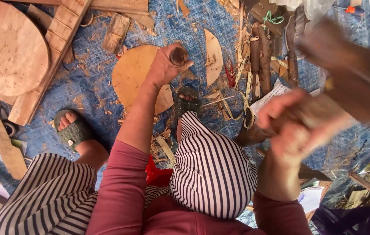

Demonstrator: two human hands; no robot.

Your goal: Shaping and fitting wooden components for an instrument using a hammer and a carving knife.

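Looking down from the head camera, the person sat low over a blue tarp [93,82] strewn with wood shavings, striped trousers spread over both knees and green sandals on both feet. The left hand [165,65] was clenched round a short round wooden stick [179,55], holding it upright so that its cut end faced the camera, above a half-round wooden board [135,78] lying flat on the tarp. The right hand [291,124] was grasping the handle of a broad, dark chopping blade [346,65], raised near the lens and smeared by motion blur, so its edge and exact shape could not be made out.

The risk, as I judged it, lay in how close the left fingers sat to the stick's top: a blow landing slightly off would meet the knuckles or thumb rather than the wood. A glancing blow could also slide down the stick toward the sandalled foot [187,98] just below it. The stick was held in the air, with nothing seen bracing it, so it could twist or kick out of the fist under impact. Loose shavings and offcuts, a second round board [13,52] and a bundle of dark sticks [261,56] crowded the tarp, leaving little room for a deflected blade.
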